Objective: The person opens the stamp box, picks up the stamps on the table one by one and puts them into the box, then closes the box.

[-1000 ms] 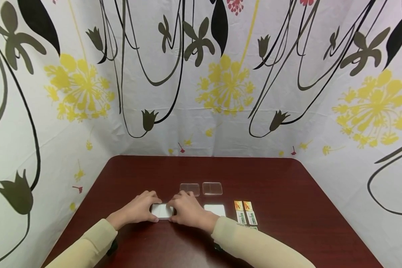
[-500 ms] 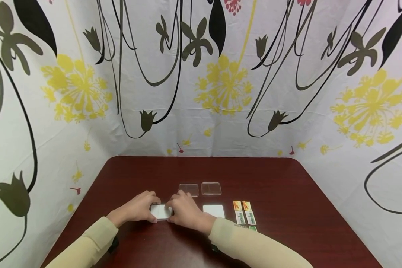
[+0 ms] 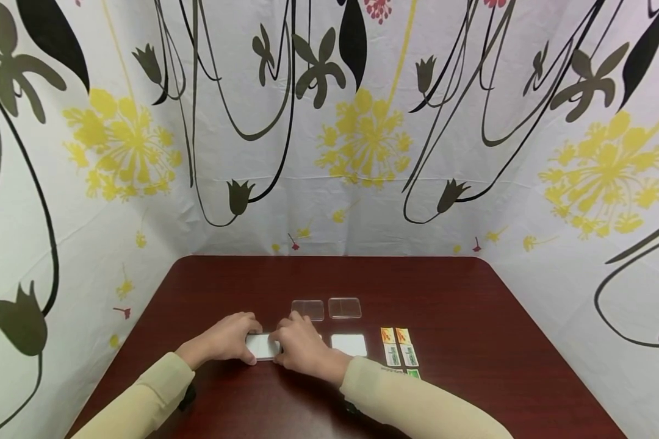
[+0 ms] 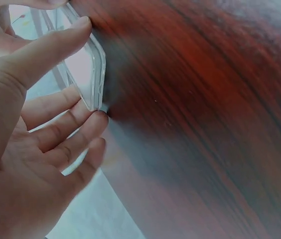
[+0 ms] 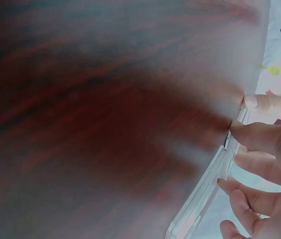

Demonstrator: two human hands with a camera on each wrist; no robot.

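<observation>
A flat clear plastic box [image 3: 263, 347] with a white inside lies in front of me on the table. My left hand [image 3: 227, 339] grips its left end; in the left wrist view the thumb presses the box's near edge [image 4: 100, 69] and the fingers sit beyond its corner. My right hand [image 3: 304, 349] holds the right end, thumb at the near edge and fingers at the far edge. Just right of that hand lies a second white-filled box [image 3: 349, 345], its clear rim [image 5: 195, 199] visible in the right wrist view.
Two clear lids [image 3: 309, 310] [image 3: 345, 308] lie behind the boxes. Several small printed stickers [image 3: 392, 355] stand in two columns to the right, partly behind my right sleeve [image 3: 412, 396]. A patterned curtain [image 3: 329, 231] surrounds the dark red table [image 3: 445, 292].
The head view has shifted slightly, so the scene sits a little further left. Both hands keep hold of the same box, with hardly any motion.
</observation>
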